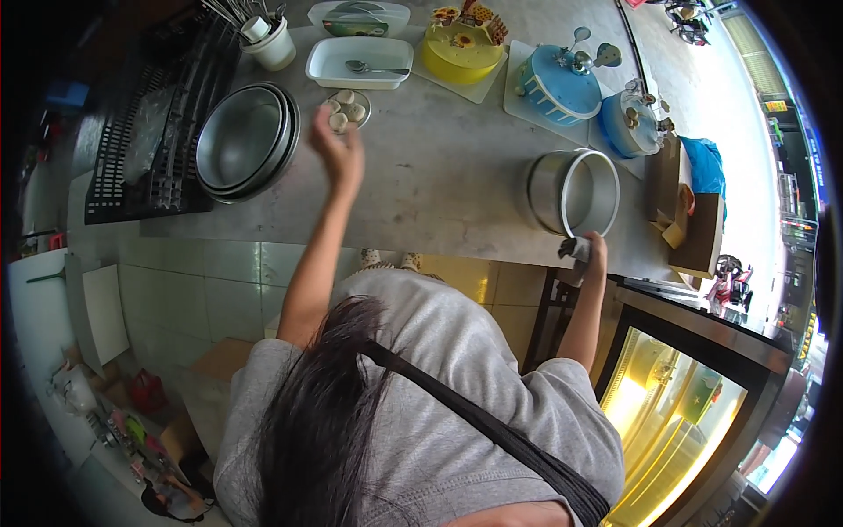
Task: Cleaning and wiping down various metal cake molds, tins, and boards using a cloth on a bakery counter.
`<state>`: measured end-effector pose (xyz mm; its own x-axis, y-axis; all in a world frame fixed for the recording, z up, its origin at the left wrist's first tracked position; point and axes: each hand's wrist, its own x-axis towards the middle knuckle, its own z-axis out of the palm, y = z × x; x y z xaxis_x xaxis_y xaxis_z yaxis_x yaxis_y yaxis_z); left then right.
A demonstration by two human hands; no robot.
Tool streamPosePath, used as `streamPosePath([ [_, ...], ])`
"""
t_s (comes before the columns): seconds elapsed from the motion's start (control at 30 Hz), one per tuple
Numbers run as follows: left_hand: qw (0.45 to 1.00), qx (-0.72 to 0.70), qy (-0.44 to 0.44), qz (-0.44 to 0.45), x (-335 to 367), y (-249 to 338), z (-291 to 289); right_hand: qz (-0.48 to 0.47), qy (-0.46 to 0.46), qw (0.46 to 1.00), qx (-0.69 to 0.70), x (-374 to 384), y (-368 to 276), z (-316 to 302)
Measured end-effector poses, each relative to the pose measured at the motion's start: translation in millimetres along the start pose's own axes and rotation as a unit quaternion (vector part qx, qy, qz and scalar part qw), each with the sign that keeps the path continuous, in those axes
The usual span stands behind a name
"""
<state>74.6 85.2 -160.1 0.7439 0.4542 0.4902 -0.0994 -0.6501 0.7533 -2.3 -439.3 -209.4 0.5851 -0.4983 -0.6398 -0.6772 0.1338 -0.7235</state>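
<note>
Over the near edge of a small plate (365, 104) of pale, round, flattened pieces (354, 112), my left hand (336, 156) reaches out, its fingers apart and slightly blurred. Whether a fingertip touches a piece I cannot tell. My right hand (597, 253) is closed on a crumpled grey cloth (576, 249) at the table's front edge. Just beyond that cloth, round aluminium cake pans (546, 193) lie tipped on their side, the open rim facing right.
Stacked metal bowls (241, 140) and black plastic crates (132, 167) occupy the left. Behind are a white tray (378, 79) with a spoon, a utensil tub (272, 48), a yellow cake (461, 53) and blue cakes (562, 83). Cardboard boxes (698, 233) and a lit display case (676, 386) stand right.
</note>
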Motion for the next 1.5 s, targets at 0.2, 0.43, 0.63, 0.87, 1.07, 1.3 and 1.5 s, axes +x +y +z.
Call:
streamPosePath([
  [0.2, 0.945, 0.259, -0.194, -0.054, 46, -95, -138, -0.126, 0.059, 0.99, 0.005, 27, -2, -7],
  [0.43, 0.925, 0.293, -0.241, 0.017, 42, -80, -155, -0.285, 0.526, 0.8, 0.045, -44, -17, 55],
  [0.63, 0.941, 0.275, -0.109, 0.162, 60, -84, -154, -0.481, 0.276, 0.828, 0.085, -140, -49, 135],
  [0.87, 0.943, 0.227, 0.042, 0.24, 77, -42, -169, -0.399, -0.167, 0.898, 0.077, -177, -45, 239],
  [1.07, 0.903, 0.156, -0.065, 0.395, 38, 50, -176, -0.247, -0.405, 0.879, 0.043, -245, -89, 264],
  [1.3, 0.865, -0.039, -0.207, 0.455, -27, 101, -139, -0.062, -0.413, 0.876, 0.242, -214, -67, 235],
  [1.5, 0.873, -0.092, -0.287, 0.383, -42, 82, -111, 0.054, -0.465, 0.794, 0.388, -198, -32, 217],
])
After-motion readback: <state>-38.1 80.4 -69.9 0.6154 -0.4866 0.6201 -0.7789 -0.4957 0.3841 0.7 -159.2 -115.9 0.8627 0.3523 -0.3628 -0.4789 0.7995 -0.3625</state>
